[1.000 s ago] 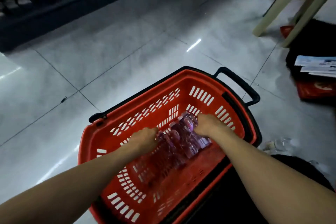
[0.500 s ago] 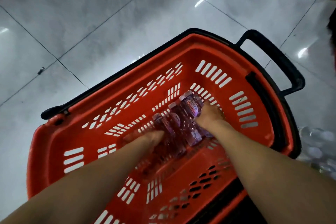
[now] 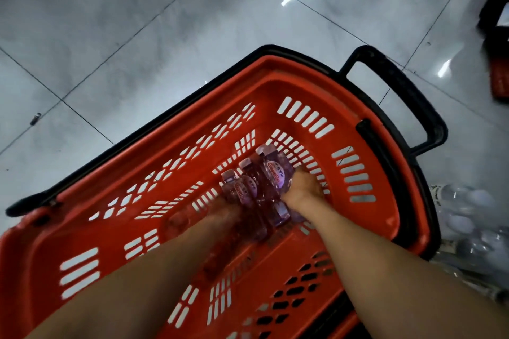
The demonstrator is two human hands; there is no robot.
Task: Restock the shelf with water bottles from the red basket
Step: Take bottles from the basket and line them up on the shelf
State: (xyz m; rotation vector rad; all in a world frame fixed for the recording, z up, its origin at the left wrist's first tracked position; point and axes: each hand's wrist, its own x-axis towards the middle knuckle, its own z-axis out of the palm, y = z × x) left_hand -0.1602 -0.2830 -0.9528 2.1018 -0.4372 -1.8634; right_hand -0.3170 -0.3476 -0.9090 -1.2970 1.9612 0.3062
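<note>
Down in the red basket (image 3: 289,77), right hand (image 3: 301,187) gripping the water bottles (image 3: 275,173) bunched just left of it, left hand (image 3: 225,215) touching their other side — grip blurred, cannot tell

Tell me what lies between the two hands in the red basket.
The water bottles, a tight cluster on the red basket floor: the left hand is against one side, the right hand grips the other. The head view shows this.

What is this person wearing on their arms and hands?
Nothing visible. Both forearms are bare, with no sleeves in view. The left hand and right hand wear no gloves, and no watch, bracelet or ring shows, though the left hand is blurred.
</note>
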